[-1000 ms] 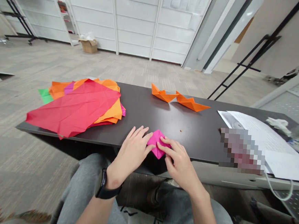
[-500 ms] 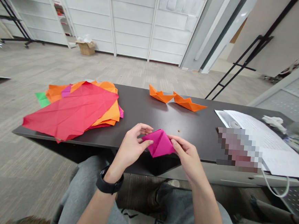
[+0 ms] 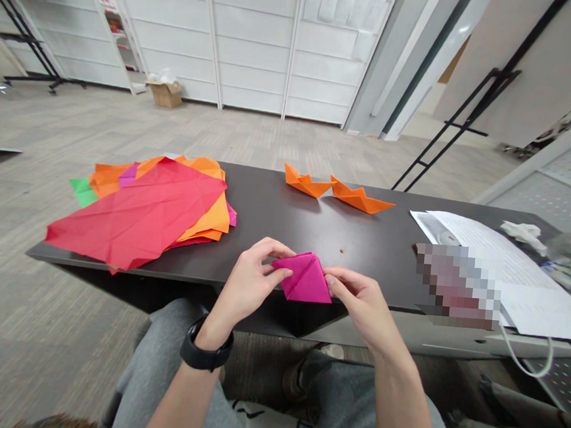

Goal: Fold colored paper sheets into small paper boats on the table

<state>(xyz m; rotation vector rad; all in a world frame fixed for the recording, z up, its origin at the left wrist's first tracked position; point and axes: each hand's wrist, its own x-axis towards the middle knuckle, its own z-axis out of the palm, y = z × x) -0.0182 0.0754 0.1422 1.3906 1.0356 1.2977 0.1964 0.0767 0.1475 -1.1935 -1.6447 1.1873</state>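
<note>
A magenta folded paper (image 3: 306, 279), creased into a small four-sided shape, is held at the near edge of the dark table. My left hand (image 3: 257, 274) pinches its left corner between thumb and fingers. At the right side my right hand (image 3: 353, 286) grips the paper's edge, thumb on top. Beyond them on the table stand two orange paper boats, the left boat (image 3: 307, 184) and the right boat (image 3: 363, 199), their tips close together.
A pile of creased coloured sheets, a red sheet (image 3: 142, 212) uppermost, lies on the left of the table (image 3: 255, 218). At the right are printed papers (image 3: 499, 264), a blurred-out item (image 3: 458, 287) and a crumpled tissue (image 3: 525, 236).
The magenta paper has turned in my fingers, its lower right corner now pointing down and right. My right hand has shifted slightly lower along its edge. The boats stay put.
</note>
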